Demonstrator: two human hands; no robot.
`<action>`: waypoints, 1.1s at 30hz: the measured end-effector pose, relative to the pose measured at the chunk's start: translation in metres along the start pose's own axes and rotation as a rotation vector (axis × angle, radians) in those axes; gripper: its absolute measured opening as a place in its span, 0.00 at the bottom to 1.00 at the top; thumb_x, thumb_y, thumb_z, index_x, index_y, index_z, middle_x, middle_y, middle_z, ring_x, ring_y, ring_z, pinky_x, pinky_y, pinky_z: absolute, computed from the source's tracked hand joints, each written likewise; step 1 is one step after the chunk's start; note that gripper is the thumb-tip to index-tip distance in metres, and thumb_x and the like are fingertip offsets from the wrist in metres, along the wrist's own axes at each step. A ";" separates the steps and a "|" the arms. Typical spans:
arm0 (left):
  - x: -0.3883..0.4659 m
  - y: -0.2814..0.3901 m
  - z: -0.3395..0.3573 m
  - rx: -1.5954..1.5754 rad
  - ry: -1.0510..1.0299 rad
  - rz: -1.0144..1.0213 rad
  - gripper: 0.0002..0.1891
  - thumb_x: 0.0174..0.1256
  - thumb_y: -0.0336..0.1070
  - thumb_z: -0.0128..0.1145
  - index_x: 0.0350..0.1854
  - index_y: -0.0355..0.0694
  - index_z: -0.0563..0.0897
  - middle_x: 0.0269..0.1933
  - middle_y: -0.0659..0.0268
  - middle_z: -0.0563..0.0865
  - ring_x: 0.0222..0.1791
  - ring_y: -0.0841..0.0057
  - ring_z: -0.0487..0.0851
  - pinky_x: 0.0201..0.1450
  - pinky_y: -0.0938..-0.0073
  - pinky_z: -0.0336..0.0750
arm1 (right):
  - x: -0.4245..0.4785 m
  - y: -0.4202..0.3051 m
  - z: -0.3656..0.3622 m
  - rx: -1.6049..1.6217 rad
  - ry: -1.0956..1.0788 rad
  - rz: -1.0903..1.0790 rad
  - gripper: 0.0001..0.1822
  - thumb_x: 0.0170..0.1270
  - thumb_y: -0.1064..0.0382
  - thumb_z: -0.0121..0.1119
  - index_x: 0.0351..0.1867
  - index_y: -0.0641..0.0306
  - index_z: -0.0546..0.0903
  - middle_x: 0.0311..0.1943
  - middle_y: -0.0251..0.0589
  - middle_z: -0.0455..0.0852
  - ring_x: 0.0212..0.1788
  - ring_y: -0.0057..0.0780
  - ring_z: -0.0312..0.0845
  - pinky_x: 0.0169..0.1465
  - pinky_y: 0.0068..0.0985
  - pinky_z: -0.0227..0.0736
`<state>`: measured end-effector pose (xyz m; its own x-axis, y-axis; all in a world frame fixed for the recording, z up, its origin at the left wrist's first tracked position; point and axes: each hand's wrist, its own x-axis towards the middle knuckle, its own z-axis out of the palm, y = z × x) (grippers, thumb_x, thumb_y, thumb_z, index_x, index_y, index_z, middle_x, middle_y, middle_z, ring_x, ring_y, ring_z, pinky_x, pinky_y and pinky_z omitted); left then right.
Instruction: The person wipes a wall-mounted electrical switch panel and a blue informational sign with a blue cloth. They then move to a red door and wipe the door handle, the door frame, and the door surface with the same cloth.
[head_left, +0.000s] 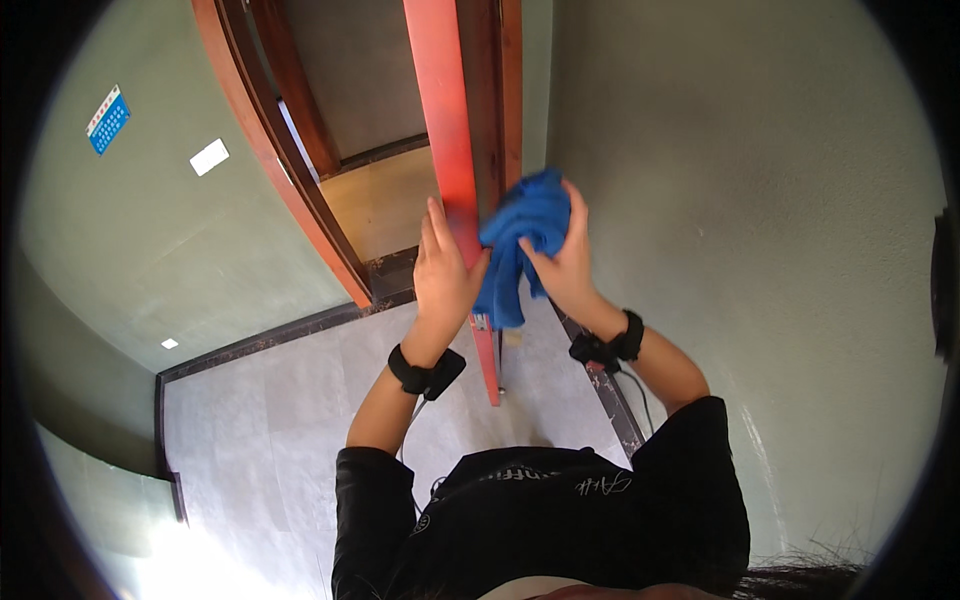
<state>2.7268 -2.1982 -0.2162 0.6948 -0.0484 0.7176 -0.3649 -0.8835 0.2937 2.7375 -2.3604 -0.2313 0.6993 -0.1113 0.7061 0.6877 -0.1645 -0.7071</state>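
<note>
An open red wooden door (442, 97) stands edge-on before me. My left hand (444, 266) lies against the left side of its edge, fingers straight and thumb across the edge. In my right hand (566, 262) is a bunched blue cloth (531, 214), which hangs down on the right side of the door and reaches its edge. The cloth's lower folds fall just above a metal latch plate (481, 322) set in the door edge. Whether the left thumb touches the cloth I cannot tell.
A wooden door frame (300, 202) stands to the left, with a doorway behind it. A green wall (750, 187) rises close on the right. The left wall carries a blue sign (109, 124) bearing writing and a white switch plate (209, 157). Grey tiles cover the floor (300, 420).
</note>
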 end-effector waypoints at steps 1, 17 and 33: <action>0.007 0.000 0.003 -0.021 -0.092 -0.038 0.44 0.51 0.35 0.65 0.67 0.24 0.53 0.53 0.37 0.75 0.45 0.51 0.82 0.44 0.60 0.79 | 0.020 -0.010 0.001 -0.028 0.015 -0.084 0.43 0.49 0.71 0.68 0.67 0.67 0.57 0.63 0.59 0.62 0.65 0.55 0.61 0.66 0.38 0.59; 0.016 -0.040 0.013 0.078 -0.040 0.210 0.27 0.47 0.35 0.65 0.45 0.31 0.65 0.25 0.52 0.81 0.22 0.52 0.82 0.22 0.59 0.76 | 0.068 -0.063 0.035 -0.584 -0.248 -0.495 0.49 0.46 0.76 0.66 0.70 0.68 0.51 0.69 0.66 0.42 0.64 0.68 0.54 0.65 0.47 0.59; 0.015 -0.046 -0.022 -0.006 -0.295 0.263 0.39 0.47 0.43 0.69 0.58 0.29 0.62 0.35 0.50 0.83 0.28 0.55 0.84 0.27 0.62 0.79 | 0.085 -0.076 0.036 -0.936 -0.265 -0.835 0.42 0.43 0.74 0.64 0.66 0.50 0.68 0.70 0.55 0.51 0.64 0.73 0.51 0.66 0.55 0.56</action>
<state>2.7408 -2.1477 -0.2053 0.7251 -0.4057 0.5565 -0.5574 -0.8203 0.1283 2.7522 -2.3223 -0.1189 0.2154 0.5387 0.8145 0.6118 -0.7246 0.3174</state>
